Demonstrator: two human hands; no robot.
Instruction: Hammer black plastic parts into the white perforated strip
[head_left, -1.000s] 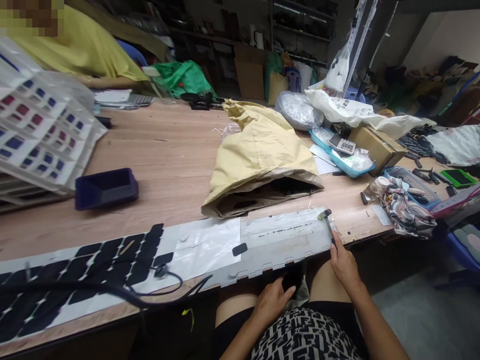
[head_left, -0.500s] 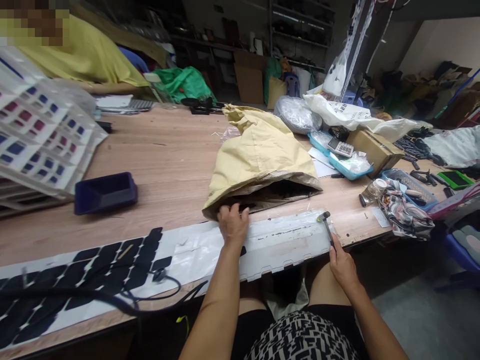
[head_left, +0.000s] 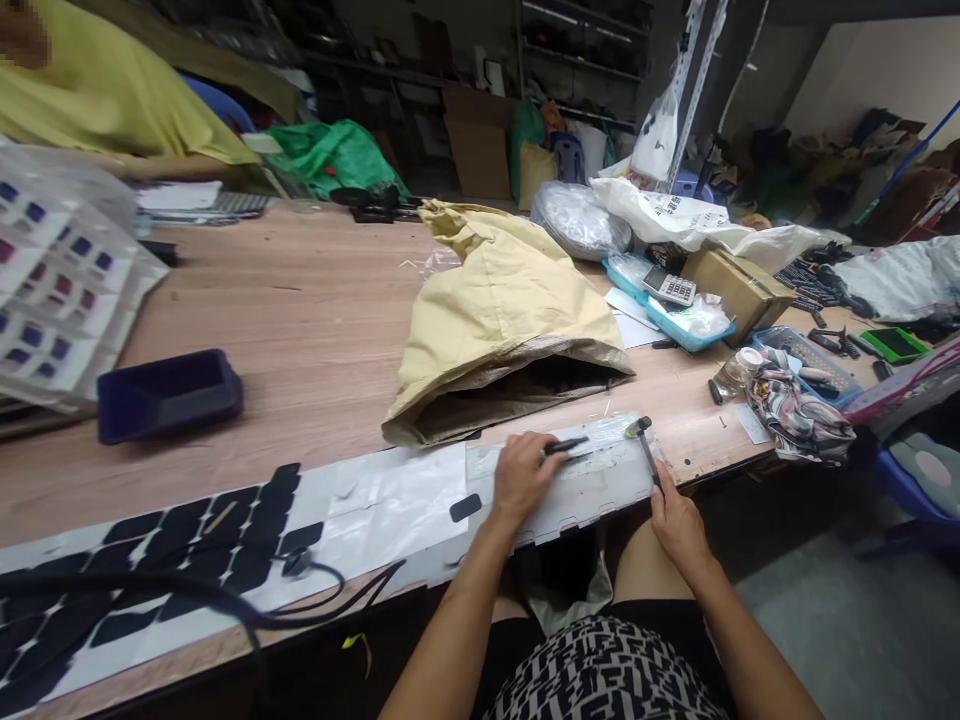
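Left hand point(head_left: 517, 475) sits on the white plastic strip point(head_left: 577, 485) at the near edge of the table point(head_left: 315, 320), thumb and fingertips pinched shut on a thin black piece point(head_left: 566, 446) that lies nearly flat on the strip and points right. Right hand point(head_left: 679, 525) is at the table edge, fingers curled around the handle of what I think is a small hammer point(head_left: 643, 442). It's tiny and a bit blurry, so don't quote me. Its head rests on the strip's far right end, just beside the tip of the black piece.

What I'd worry about:
- The pinching fingertips are near the hammer head, so 1 sloppy swing could clip them.
- The strip hangs over the table edge, so pressing on it could tip or slide it toward the lap.
- The piece is thin, and a loose pinch could let it skate across the slick plastic.

Around it: a yellow sack point(head_left: 502, 300) gapes open right behind the strip and crowds the far side. 1 loose black pad point(head_left: 465, 507) lies left of the hand, and rows of black pads point(head_left: 225, 520) with a black cable point(head_left: 330, 600) over them sit further left. A dark blue tray point(head_left: 169, 393) sits well apart, and a patterned cloth point(head_left: 795, 415) is on the right. Another person in a yellow top point(head_left: 112, 100) is at the far corner.
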